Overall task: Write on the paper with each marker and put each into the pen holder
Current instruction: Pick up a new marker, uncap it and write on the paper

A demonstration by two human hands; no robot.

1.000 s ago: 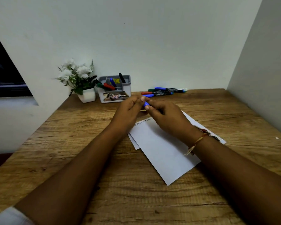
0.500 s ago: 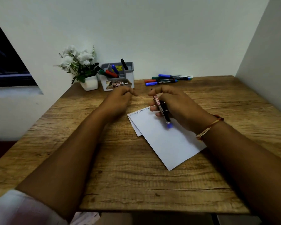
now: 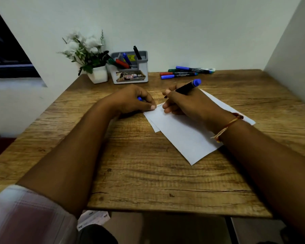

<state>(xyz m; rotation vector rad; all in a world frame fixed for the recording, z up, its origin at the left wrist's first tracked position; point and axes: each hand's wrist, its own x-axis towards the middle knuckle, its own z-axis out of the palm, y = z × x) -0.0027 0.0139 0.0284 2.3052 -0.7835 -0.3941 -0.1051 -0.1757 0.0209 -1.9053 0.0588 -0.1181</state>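
White paper (image 3: 181, 136) lies slanted on the wooden desk (image 3: 148, 173). My right hand (image 3: 185, 104) grips a black marker with a blue end (image 3: 187, 87) in a writing hold, its tip down at the paper's top left corner and hidden by the fingers. My left hand (image 3: 130, 101) curls round the marker's blue cap (image 3: 140, 98), and one fingertip presses the paper's corner. The grey pen holder (image 3: 130, 69) stands at the back with several markers in it. Several loose markers (image 3: 183, 73) lie to its right by the wall.
A small white pot of white flowers (image 3: 90, 57) stands left of the pen holder. Walls close the desk at the back and on the right. The desk's front edge is close to me, with a slip of paper (image 3: 93, 219) below it.
My hands pulled the cap off the blue marker. My right hand turned the marker over, so its blue end now points up and away, and my left hand moved onto the paper's corner.
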